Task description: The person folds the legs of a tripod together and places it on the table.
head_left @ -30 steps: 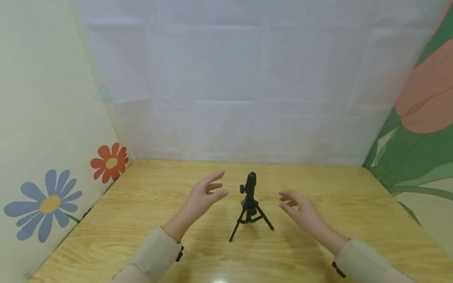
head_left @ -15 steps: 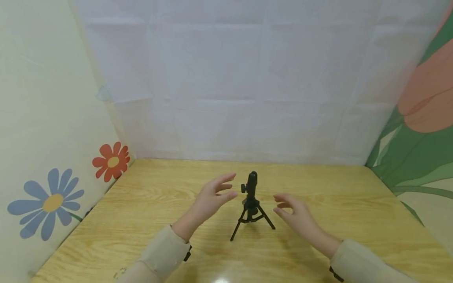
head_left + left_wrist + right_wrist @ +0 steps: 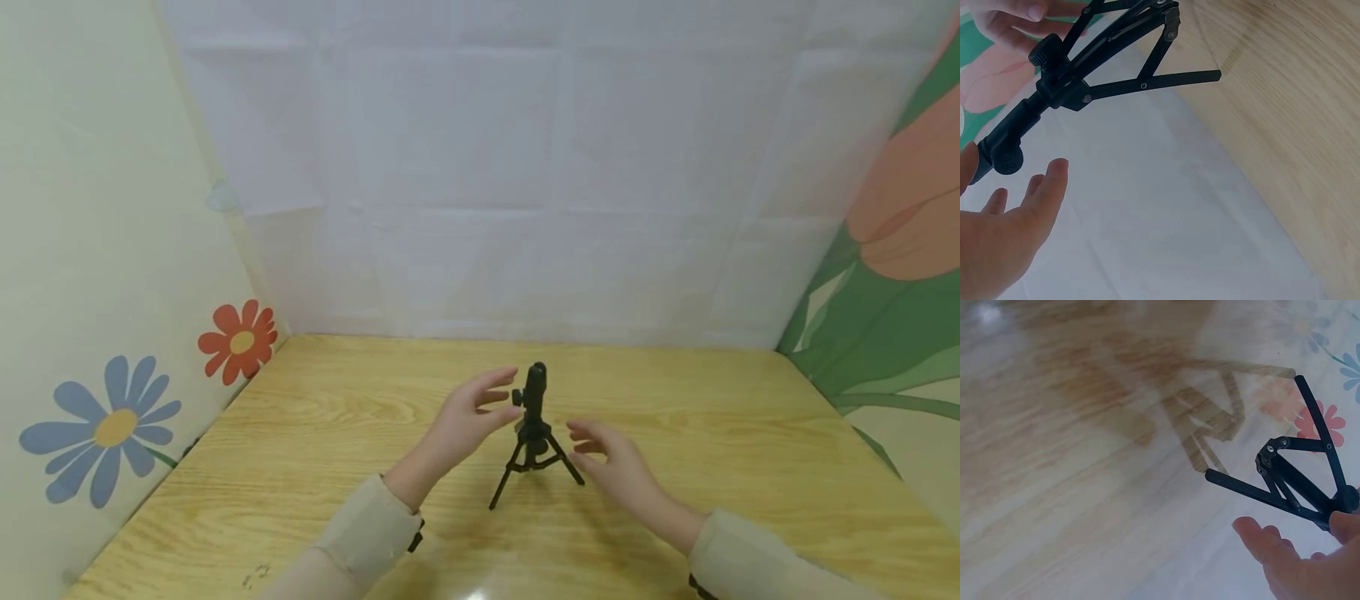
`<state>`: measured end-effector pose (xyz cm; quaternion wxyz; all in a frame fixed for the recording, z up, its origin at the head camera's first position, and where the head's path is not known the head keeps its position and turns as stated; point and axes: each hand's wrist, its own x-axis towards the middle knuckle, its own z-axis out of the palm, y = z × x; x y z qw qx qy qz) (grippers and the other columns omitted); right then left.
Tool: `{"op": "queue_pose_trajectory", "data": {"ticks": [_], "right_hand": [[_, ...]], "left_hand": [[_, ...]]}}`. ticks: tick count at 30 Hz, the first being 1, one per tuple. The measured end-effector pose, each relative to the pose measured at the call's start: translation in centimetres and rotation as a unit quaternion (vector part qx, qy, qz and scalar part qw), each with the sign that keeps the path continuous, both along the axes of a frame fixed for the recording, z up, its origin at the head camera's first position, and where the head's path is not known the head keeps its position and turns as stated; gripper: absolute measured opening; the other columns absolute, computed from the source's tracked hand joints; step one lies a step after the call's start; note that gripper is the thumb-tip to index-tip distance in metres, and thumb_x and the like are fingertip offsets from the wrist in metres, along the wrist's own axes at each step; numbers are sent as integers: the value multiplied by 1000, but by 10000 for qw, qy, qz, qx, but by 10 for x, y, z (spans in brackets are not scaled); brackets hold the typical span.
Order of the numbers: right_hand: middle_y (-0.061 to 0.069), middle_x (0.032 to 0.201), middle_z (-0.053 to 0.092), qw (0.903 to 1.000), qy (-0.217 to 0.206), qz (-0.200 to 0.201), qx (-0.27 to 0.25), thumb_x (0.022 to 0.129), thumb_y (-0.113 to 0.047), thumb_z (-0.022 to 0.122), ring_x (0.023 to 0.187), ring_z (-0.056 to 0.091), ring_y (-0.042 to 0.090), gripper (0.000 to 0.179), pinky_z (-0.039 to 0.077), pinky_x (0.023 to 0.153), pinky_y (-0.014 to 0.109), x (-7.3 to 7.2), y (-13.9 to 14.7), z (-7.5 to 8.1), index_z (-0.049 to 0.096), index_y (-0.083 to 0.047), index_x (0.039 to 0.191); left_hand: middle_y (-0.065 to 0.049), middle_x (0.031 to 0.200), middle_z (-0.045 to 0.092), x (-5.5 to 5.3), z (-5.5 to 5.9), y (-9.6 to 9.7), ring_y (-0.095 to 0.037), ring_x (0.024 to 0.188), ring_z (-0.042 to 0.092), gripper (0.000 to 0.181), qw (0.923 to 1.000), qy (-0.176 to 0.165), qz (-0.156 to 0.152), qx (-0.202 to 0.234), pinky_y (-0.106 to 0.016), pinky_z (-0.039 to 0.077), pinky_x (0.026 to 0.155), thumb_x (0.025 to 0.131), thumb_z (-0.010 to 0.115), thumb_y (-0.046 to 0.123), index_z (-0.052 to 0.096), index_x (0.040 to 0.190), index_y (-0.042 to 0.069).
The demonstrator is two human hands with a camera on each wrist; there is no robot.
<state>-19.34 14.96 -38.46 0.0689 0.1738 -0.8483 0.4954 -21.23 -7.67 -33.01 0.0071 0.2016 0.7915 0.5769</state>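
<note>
A small black tripod [image 3: 533, 421] stands upright on its three spread legs in the middle of the wooden table [image 3: 322, 425]. My left hand [image 3: 471, 414] is just left of the tripod's head, fingers spread and straight, their tips right by the side knob. My right hand [image 3: 611, 462] hovers low at the right, fingers relaxed, next to the tripod's right leg. The left wrist view shows the tripod [image 3: 1085, 94] above my open left hand [image 3: 1007, 240]. In the right wrist view the tripod [image 3: 1294, 484] lies just beyond my right hand [image 3: 1291, 565]. Whether either hand touches the tripod cannot be told.
A white sheet wall [image 3: 525, 192] closes the back of the table. A cream wall with flower prints [image 3: 105, 429] stands on the left, and a green and pink painted wall [image 3: 892, 275] on the right. Both sleeves are beige.
Both hands have closed in on the tripod from either side, the left one reaching its head and the right one its legs. The tripod has not moved.
</note>
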Motion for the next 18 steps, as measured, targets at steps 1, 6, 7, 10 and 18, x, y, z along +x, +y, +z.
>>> {"op": "queue_pose_trajectory", "data": {"ticks": [1,6,7,10,18], "right_hand": [[29,115,61,10000,-33,12,-39,85,9,66,97,64,38,38,55,81,40,0,-1,0,58,10,122],[30,118,60,9995,-251,76,-156,87,6,66,99,64,38,38,56,80,37,0,-1,-2,57,10,124],[30,118,60,9994,-295,108,-169,88,5,66,100,63,38,38,56,80,36,0,-1,-3,57,10,125],[30,117,60,9988,-403,184,-194,89,4,65,99,63,38,38,56,80,37,-1,-1,-3,56,10,125],[28,108,65,9989,-441,151,-69,87,7,66,89,66,35,36,57,73,34,-6,-3,-7,59,11,121]], "left_hand": [[-16,143,48,0,0,1,-37,126,49,53,10000,8,-7,9,-50,44,99,93,66,9,47,143,5],[-16,142,48,-2,0,5,-37,129,45,53,10000,20,-35,25,-52,40,101,94,66,13,47,143,7],[-15,142,48,-3,0,6,-37,129,45,53,10000,29,-33,17,-53,40,102,94,66,13,47,143,8],[-14,142,49,-4,-1,10,-37,129,45,53,10000,20,-38,30,-54,39,102,95,65,16,47,144,8],[-13,139,52,-7,-3,18,-31,127,48,53,10000,-26,-21,80,-51,42,100,94,67,15,48,143,9]]}}
